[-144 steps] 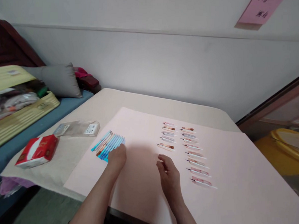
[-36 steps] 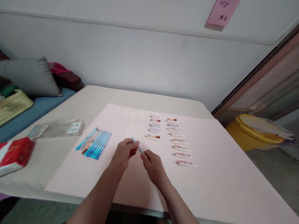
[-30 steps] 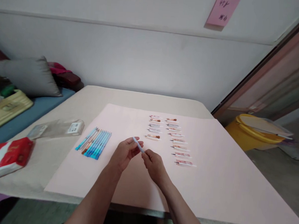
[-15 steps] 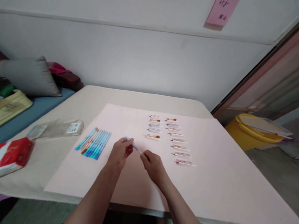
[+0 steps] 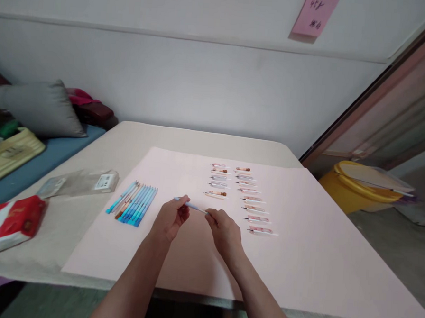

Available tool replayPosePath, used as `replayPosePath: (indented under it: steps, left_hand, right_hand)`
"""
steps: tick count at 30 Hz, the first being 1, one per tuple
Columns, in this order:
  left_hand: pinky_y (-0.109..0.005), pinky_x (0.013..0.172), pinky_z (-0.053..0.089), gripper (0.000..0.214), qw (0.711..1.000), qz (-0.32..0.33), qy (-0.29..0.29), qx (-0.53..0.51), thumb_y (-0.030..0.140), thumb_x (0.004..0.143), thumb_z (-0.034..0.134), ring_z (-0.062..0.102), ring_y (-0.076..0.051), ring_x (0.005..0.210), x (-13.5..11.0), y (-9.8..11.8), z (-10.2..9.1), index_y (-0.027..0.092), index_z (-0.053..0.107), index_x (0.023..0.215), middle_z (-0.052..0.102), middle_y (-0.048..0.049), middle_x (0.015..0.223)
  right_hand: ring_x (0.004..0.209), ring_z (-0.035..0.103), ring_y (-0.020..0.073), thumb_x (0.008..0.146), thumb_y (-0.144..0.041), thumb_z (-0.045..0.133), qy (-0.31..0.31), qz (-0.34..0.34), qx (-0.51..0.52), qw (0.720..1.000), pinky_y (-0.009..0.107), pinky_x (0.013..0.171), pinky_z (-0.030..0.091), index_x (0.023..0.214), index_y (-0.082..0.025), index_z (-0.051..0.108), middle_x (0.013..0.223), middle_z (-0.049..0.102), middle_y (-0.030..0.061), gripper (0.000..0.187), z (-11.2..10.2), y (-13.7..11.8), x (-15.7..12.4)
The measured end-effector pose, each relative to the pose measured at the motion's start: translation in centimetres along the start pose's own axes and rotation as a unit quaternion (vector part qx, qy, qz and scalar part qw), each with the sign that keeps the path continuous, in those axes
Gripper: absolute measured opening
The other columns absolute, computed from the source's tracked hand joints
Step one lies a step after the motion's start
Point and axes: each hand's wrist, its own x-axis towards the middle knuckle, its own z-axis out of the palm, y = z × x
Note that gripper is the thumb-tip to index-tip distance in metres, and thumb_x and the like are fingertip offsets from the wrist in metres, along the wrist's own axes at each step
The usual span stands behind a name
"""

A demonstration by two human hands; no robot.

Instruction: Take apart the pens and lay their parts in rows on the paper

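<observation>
Between my two hands lies a slim light-blue pen [image 5: 194, 207], nearly level above the pink sheet [image 5: 189, 267]. My left hand [image 5: 171, 217] is closed around its barrel, thumb on top. At the other end, my right hand [image 5: 225, 231] pinches the pen's thin pale end; the fingers partly hide it. To the left, several blue pens [image 5: 139, 205] lie side by side in a row, with a few brown and pale ones [image 5: 127, 200] among them. Beyond my right hand, two columns of pen parts, thin dark-tipped refills beside short barrels [image 5: 258, 219], rest on the sheet.
The pink sheet covers much of a cream table [image 5: 199, 135] set against a white wall [image 5: 209, 83]. At left are a clear plastic bag [image 5: 79, 183], a red-and-white pack [image 5: 11, 224] and a grey cushion [image 5: 40, 107]. A yellow bin [image 5: 353, 187] stands beyond the right edge.
The pen has turned from a steep slant to nearly level. My right hand has moved slightly right and up, showing more of the pen's thin end. The laid-out pens have not moved.
</observation>
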Motion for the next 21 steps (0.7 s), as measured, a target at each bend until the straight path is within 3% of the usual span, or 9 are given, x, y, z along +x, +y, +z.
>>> replayPosePath:
  steps: [6,11,21]
  left_hand:
    - [-0.023,0.062,0.051,0.022,0.998,-0.037,-0.037,0.038,0.031,0.07,0.07,0.062,-0.012,0.07,-0.6,-0.4,0.4,0.014,0.06,0.081,0.065,-0.0049,0.081]
    - [-0.025,0.066,0.051,0.021,0.993,-0.054,-0.083,0.069,0.016,0.069,0.07,0.065,-0.018,0.082,-0.6,-1.1,0.6,0.015,0.056,0.084,0.067,-0.009,0.089]
    - [-0.026,0.063,0.052,0.014,0.999,-0.009,-0.021,0.049,0.015,0.075,0.062,0.066,-0.017,0.074,-0.1,-0.6,0.3,0.015,0.052,0.084,0.066,-0.0083,0.082]
  right_hand:
    - [0.073,0.054,0.016,0.089,-0.027,0.046,0.004,-0.024,0.011,1.0,0.025,0.062,0.033,0.101,-0.027,0.064,0.082,0.056,0.0039,0.021,0.2,0.2,0.2]
    - [0.074,0.052,0.0157,0.089,-0.021,0.046,0.01,-0.053,0.063,0.997,0.024,0.064,0.038,0.098,-0.022,0.063,0.08,0.052,0.0037,0.02,0.4,0.1,0.1]
    - [0.084,0.051,0.019,0.086,-0.016,0.047,0.022,-0.065,0.048,0.996,0.028,0.072,0.039,0.092,-0.021,0.063,0.085,0.055,0.0058,0.018,0.1,0.9,0.6]
